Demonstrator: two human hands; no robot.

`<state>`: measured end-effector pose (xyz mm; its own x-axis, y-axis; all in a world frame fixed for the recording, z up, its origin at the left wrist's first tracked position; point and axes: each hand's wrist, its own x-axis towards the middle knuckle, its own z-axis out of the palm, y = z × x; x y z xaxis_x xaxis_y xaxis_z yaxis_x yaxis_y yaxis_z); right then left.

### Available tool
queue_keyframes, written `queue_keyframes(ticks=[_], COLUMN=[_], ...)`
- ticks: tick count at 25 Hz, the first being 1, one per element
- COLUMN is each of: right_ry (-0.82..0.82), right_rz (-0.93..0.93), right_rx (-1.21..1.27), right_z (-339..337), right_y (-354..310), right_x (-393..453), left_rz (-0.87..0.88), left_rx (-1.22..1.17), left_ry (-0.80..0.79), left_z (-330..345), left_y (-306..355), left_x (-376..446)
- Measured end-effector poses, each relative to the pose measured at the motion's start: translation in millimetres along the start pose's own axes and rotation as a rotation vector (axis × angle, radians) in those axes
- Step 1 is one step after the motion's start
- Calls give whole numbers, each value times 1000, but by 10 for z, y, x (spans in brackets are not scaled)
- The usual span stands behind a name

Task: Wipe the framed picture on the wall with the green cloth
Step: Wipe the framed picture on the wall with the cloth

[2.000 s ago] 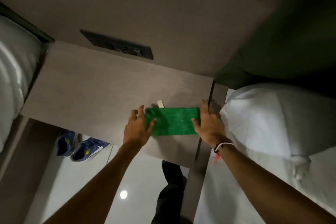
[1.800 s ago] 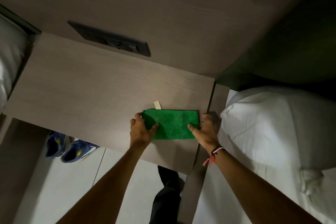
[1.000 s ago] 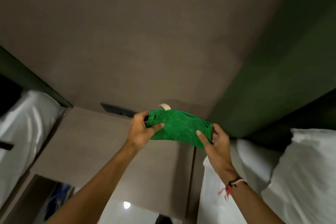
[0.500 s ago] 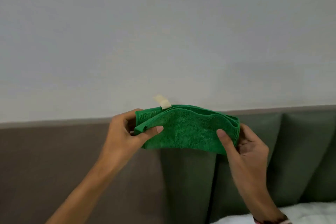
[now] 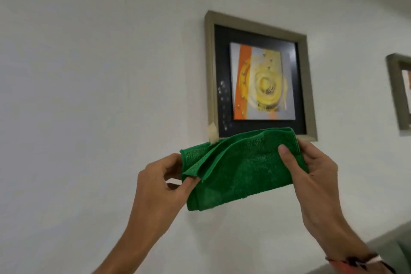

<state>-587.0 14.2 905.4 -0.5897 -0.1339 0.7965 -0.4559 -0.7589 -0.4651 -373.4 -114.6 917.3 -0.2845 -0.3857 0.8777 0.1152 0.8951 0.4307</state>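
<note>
We hold the folded green cloth [image 5: 242,169] stretched between our left hand [image 5: 162,182] and right hand [image 5: 311,169], both pinching its ends, and the framed picture [image 5: 260,78] hangs on the wall directly above it, nearer our right hand.
</note>
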Motion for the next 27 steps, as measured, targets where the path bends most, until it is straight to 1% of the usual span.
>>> queue_keyframes(ticks=[3, 6, 9, 12, 15, 17, 19, 21, 22, 24, 25, 27], right_ry=[-43, -135, -206, -213, -236, -211, -58, 102, 117, 59, 6, -140], right_rz=[-71, -175, -356, -538, -630, -713, -823, -950, -1003, -1040, -1015, -905], right_rx=[-49, -198, -461, -677, -801, -898, -1002, -1033, -1027, -991, -974, -999], right_z=[-23, 11, 184, 489, 810, 975, 1044, 1049, 1052, 1074, 1085, 1119], right_y=[-176, -326, -334, -294, -216, -117, -7, 97, 150, 250, 292, 344], right_x=[667, 1175, 1602, 1931, 2067, 2057, 2007, 1954, 1916, 1826, 1779, 1652], left_rz=[218, 430, 538, 638, 657, 668, 677, 672, 675, 675, 678, 685], left_rx=[141, 391, 736, 1107, 1315, 1405, 1450, 1456, 1449, 1449, 1448, 1437], left_ry=[75, 128, 119, 73, 45, 41, 30, 20, 25, 32, 31, 32], left_z=[151, 107, 78, 91, 93, 88, 86, 95, 95, 100, 100, 94], left_y=[144, 174, 224, 283, 329, 327, 291, 240, 214, 187, 182, 178], left_x=[432, 807, 1274, 1794, 2223, 2366, 2423, 2427, 2430, 2443, 2454, 2476])
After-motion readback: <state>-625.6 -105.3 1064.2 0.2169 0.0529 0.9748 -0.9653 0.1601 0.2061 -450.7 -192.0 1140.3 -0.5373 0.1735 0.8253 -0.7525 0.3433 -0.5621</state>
